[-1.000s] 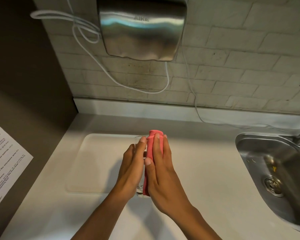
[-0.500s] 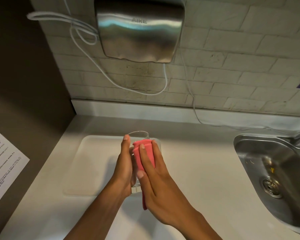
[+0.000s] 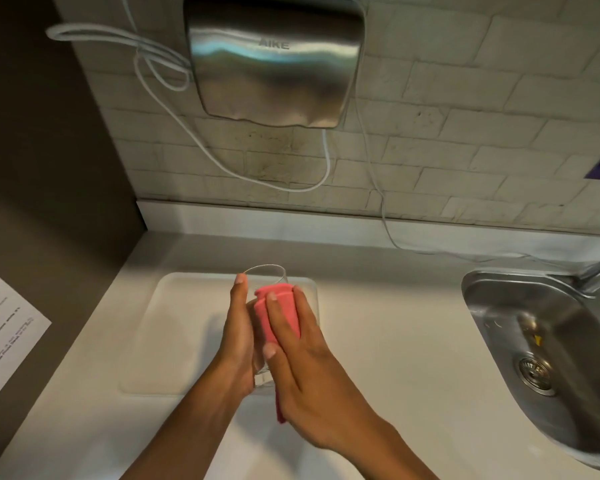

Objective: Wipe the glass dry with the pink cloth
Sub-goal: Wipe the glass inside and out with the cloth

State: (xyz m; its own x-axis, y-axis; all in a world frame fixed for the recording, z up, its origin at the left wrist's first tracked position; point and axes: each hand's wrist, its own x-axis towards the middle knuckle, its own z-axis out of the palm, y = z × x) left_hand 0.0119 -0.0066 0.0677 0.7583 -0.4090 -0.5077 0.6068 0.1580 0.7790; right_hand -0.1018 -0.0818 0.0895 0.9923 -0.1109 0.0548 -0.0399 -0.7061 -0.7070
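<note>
A clear drinking glass (image 3: 268, 274) is held above the white counter, its open rim pointing away from me. My left hand (image 3: 238, 336) grips its left side, fingers stretched along the wall. My right hand (image 3: 302, 372) presses the folded pink cloth (image 3: 280, 315) flat against the glass's right side. The cloth covers most of that side, and a strip of it hangs out below my right palm. The glass's base is hidden between my hands.
A white tray (image 3: 174, 327) lies on the counter under my hands. A steel sink (image 3: 548, 348) with a tap is at the right. A metal hand dryer (image 3: 274, 60) with loose white cables hangs on the tiled wall. A printed sheet (image 3: 4, 327) hangs at the left.
The cloth and my right hand slid down from the glass's rim toward its base, uncovering the rim. My left hand kept its hold on the glass.
</note>
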